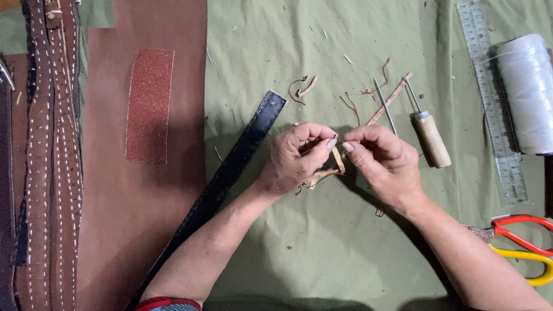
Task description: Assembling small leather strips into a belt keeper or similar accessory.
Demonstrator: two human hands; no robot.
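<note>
My left hand [296, 158] is closed around a thin tan leather strip [328, 171] that curls out under its fingers. My right hand [383, 161] pinches something small at the fingertips right beside the left thumb; a thin metal needle-like tool [385, 106] sticks up from behind it. The two hands meet over a green cloth. A long black leather strap [242, 152] runs diagonally from upper middle to lower left, passing under my left forearm.
A wooden-handled awl [429, 135] lies right of the hands. A clear ruler [492, 98], a white thread spool [527, 92] and red-and-yellow scissors [527, 247] sit at the right. Brown leather sheet [144, 190] with a sandpaper patch [150, 103] and stitched belts [49, 173] lie left. Leather scraps [305, 87] are scattered about.
</note>
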